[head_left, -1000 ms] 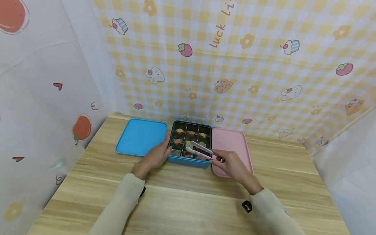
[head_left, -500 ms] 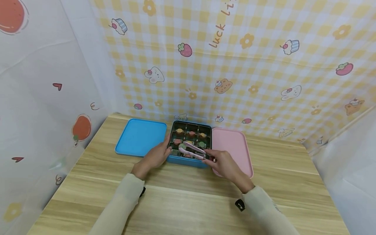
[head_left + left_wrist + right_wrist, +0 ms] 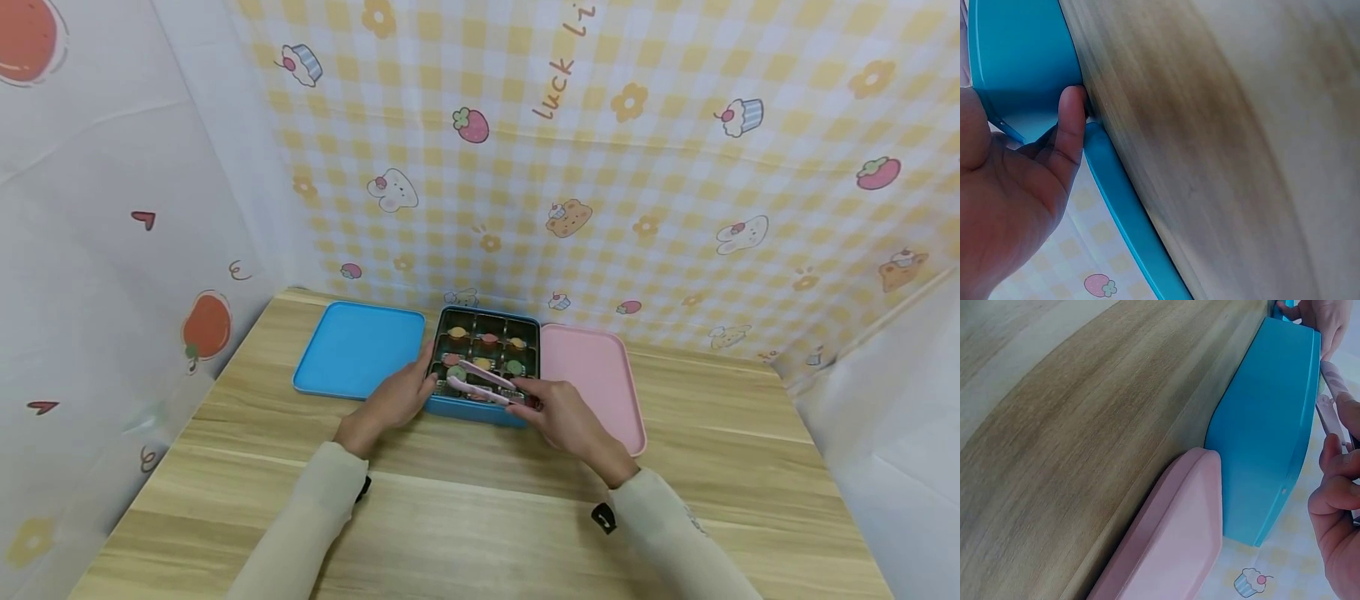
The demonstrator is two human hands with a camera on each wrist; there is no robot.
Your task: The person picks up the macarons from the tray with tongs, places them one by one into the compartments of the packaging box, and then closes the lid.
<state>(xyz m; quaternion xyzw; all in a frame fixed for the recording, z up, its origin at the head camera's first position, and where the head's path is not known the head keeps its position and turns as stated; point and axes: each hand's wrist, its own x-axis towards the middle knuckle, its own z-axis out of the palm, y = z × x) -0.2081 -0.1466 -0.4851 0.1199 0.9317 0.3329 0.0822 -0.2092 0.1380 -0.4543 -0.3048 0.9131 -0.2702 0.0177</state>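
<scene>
A blue box (image 3: 472,410) with a dark divided insert stands at the back of the table. My left hand (image 3: 401,396) holds its left side, thumb at the near left rim; in the left wrist view the little finger lies low along the blue wall. My right hand (image 3: 566,412) grips pale pink tongs (image 3: 480,391) that reach left over the box's near rows. Between the tong tips sits a round green piece (image 3: 456,375), above the left compartments. Small round pieces in yellow, pink and green lie in the other compartments, such as a green one (image 3: 514,367) at the right.
A blue lid-like tray (image 3: 360,350) lies left of the box. To the right a pink one (image 3: 592,383) lies close against it, partly under my right hand. Behind stands a yellow checked cloth (image 3: 630,208); wood-grain table (image 3: 465,533) stretches in front.
My right hand has moved left with the tongs, carrying the green piece from the middle of the box to its left compartments. The left hand and the box stay in place.
</scene>
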